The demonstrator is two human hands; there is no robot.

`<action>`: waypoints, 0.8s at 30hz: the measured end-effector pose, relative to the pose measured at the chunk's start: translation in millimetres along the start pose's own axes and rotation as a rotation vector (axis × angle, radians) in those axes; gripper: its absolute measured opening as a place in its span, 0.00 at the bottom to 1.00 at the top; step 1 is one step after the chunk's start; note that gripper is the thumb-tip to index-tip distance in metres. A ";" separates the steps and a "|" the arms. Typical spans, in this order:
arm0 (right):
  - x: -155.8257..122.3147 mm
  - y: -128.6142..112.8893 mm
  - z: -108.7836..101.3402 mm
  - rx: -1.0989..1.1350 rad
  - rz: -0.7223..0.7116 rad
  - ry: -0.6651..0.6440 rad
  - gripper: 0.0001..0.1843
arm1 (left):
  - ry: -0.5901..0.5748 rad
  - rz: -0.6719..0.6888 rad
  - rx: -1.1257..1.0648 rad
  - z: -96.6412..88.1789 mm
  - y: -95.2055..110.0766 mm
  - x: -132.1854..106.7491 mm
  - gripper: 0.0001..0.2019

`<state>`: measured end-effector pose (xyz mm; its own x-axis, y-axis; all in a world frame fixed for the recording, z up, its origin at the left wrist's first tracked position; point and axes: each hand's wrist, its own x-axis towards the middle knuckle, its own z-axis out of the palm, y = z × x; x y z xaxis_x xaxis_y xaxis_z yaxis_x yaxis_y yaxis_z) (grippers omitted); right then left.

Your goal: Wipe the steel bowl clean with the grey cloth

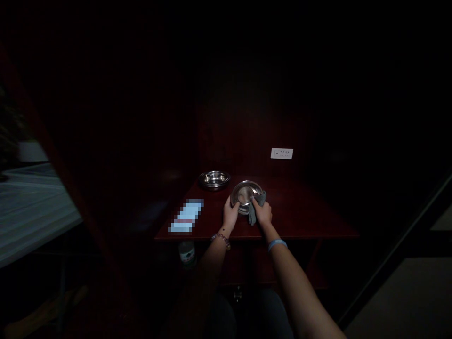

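A shiny metal plate (245, 194) is tilted up above the dark red shelf, its hollow side facing me. My left hand (230, 213) grips its lower left rim, thumb on the inner side. At the right rim, my right hand (262, 212) is closed around a grey cloth (252, 215) and presses it against the plate with the thumb inside. The cloth hangs down below that hand. Behind and to the left, more metal dishes (214, 180), seemingly stacked, rest on the shelf. The fingers behind the plate are hidden.
The dark red shelf (303, 219) ends at a front edge near my wrists. A blurred-out bright rectangle (187, 215) lies on its left part. A white socket panel (281, 153) is on the back wall. Below the shelf, at left, stands a plastic bottle (187, 254).
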<state>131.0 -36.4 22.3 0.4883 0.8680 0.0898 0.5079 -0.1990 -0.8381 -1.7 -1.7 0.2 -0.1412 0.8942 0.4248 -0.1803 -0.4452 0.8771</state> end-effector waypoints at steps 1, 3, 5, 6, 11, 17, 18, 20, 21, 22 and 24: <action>0.0 0.0 -0.1 0.000 0.004 0.001 0.29 | 0.003 -0.003 0.001 -0.1 0.2 0.0 0.18; 0.1 -0.4 -0.5 0.000 0.012 0.004 0.29 | 0.012 -0.010 0.007 -0.2 0.6 -0.1 0.18; 0.3 -0.9 -0.7 0.001 0.021 0.007 0.29 | 0.020 -0.011 0.011 -0.2 1.4 -0.3 0.18; 0.5 -1.1 -0.7 0.001 0.025 0.007 0.29 | 0.021 -0.011 0.013 -0.2 1.8 -0.4 0.19; 1.7 -0.3 0.6 0.007 0.011 0.008 0.28 | -0.002 -0.010 0.006 0.5 4.1 -0.9 0.19; 1.5 -0.9 0.7 -0.001 0.024 0.015 0.28 | 0.011 -0.017 0.017 0.4 3.2 -0.1 0.19; 1.3 -1.3 0.4 -0.005 0.024 0.015 0.28 | 0.015 -0.017 0.018 0.4 3.0 0.1 0.19; 1.0 -2.0 -0.1 -0.012 0.020 0.014 0.27 | 0.017 -0.016 0.020 0.4 2.7 0.3 0.19; 0.9 -2.2 -0.3 -0.016 0.017 0.013 0.27 | 0.014 -0.017 0.019 0.5 2.7 0.3 0.19; 0.9 -2.2 -0.4 -0.017 0.014 0.013 0.27 | 0.011 -0.019 0.018 0.7 2.8 0.4 0.19; 1.0 -1.9 -0.3 -0.015 0.013 0.016 0.26 | 0.007 -0.023 0.013 1.0 2.9 0.4 0.20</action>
<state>130.8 -35.3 24.2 0.5059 0.8582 0.0872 0.5122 -0.2175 -0.8309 -1.3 -2.7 3.2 -0.1442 0.9038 0.4029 -0.1707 -0.4237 0.8896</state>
